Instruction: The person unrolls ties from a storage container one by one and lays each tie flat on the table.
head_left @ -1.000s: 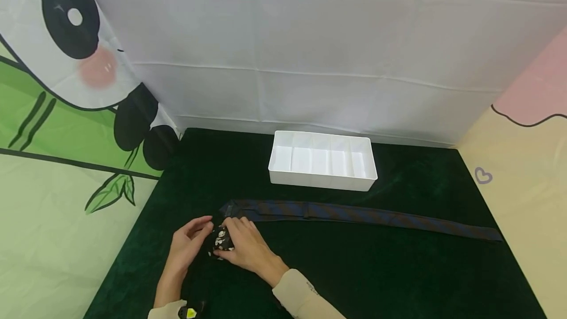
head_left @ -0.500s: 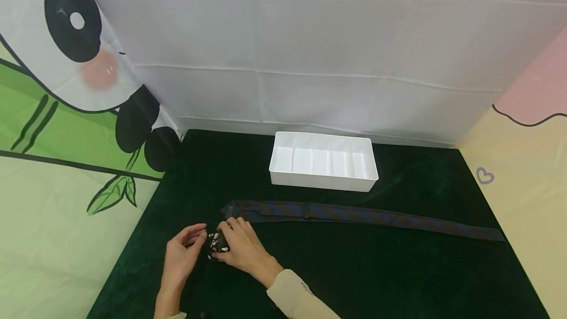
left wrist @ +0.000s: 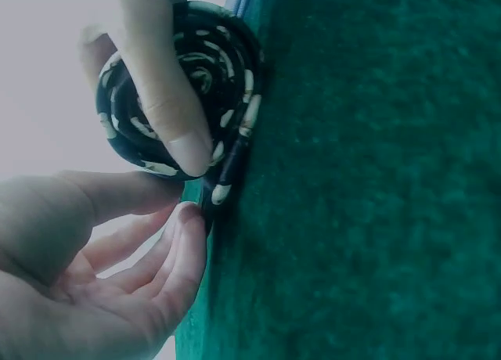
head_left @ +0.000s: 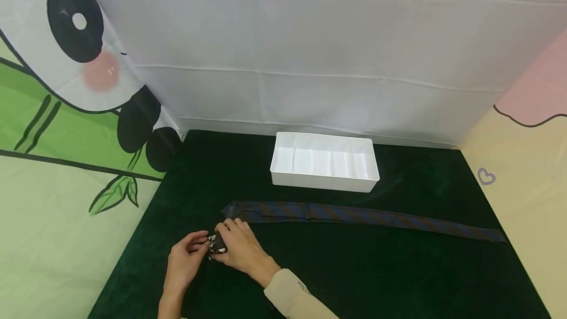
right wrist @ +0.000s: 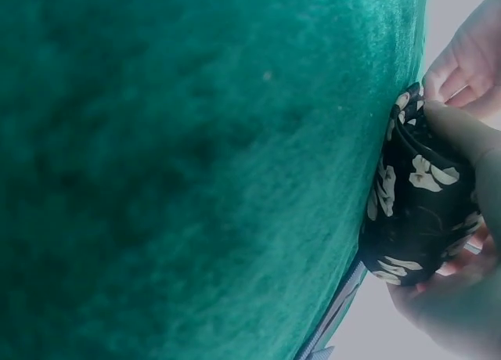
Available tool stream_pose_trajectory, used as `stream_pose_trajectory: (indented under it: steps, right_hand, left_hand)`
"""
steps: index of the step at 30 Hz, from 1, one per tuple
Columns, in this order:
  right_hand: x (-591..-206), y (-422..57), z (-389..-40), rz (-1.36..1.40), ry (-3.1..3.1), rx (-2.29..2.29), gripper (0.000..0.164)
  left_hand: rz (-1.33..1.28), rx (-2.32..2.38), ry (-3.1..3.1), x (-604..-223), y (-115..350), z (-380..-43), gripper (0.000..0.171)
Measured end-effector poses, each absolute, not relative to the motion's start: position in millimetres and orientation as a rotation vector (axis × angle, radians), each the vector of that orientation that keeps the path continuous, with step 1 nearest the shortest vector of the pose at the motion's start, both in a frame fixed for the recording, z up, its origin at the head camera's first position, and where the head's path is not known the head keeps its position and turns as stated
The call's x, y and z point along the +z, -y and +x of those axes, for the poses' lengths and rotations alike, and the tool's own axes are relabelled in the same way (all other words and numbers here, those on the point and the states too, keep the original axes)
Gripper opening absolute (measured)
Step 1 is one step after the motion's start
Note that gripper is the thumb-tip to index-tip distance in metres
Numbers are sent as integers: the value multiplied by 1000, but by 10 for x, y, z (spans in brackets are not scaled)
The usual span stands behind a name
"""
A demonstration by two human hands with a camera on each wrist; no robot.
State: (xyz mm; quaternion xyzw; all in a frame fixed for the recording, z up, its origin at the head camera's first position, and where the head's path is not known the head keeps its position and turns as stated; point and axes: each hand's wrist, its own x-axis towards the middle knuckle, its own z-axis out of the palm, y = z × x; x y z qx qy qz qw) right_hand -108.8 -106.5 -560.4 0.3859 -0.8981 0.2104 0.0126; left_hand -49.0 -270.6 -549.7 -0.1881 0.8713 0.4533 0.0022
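A black necktie (head_left: 218, 245) with a white flower print is wound into a tight roll near the front left of the table. My right hand (head_left: 243, 249) grips the roll, thumb on its near end and fingers over the far side. In the left wrist view the spiral of the black necktie (left wrist: 205, 70) shows, its loose end reaching down along the cloth. My left hand (head_left: 183, 260) is at that end, thumb and fingertips pinching close at its tip. A blue and brown striped necktie (head_left: 350, 213) lies stretched out just behind the hands.
Behind the striped necktie stands a white tray (head_left: 325, 181) divided into several compartments. Dark green velvety cloth (head_left: 376, 274) covers the table. White fabric (head_left: 319, 53) hangs at the back, with printed sheets on both sides.
My right hand and the black roll have shifted slightly left. My left hand first drew back to the left, then came back against the roll's loose end.
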Motion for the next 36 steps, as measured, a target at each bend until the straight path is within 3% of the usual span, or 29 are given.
stream_pose_trajectory:
  steps: [13, 36]
  right_hand:
    - [-5604, 1022, -1087, 1223, 2803, 682, 55]
    - [-5610, 876, -1073, 1249, 2741, 856, 56]
  left_hand:
    - [-446, 1333, -2719, -5553, 2746, -524, 31]
    - [-451, 1328, -2761, -5555, 2755, -515, 27]
